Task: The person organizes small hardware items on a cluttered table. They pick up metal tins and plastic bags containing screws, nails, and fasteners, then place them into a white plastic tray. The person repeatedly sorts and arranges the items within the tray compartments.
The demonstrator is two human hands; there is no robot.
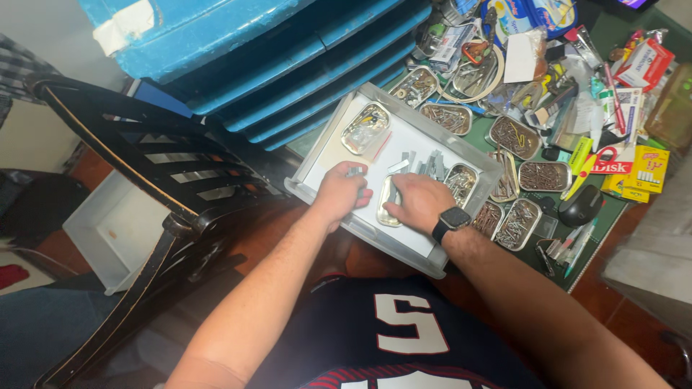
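Observation:
A shallow grey plastic drawer point(326, 141) lies in front of me, tilted across the desk edge. My left hand point(340, 191) is closed around a small grey metal piece, apparently a strip of staples point(355, 173), near the drawer's front left. My right hand point(419, 203), with a black smartwatch at the wrist, rests palm down on an oval metal tin point(388, 199) inside the drawer. More grey staple strips point(431, 164) lie loose behind the hands. A second tin point(365, 127) with shiny bits sits at the drawer's back, and a third tin point(461, 182) is to the right.
Several oval tins of nails and screws point(513, 137) ring the drawer on a green mat. Cluttered stationery, a black mouse point(581, 205) and yellow boxes point(644, 168) lie to the right. A blue drawer cabinet point(288, 65) stands behind, a black chair point(166, 173) to the left.

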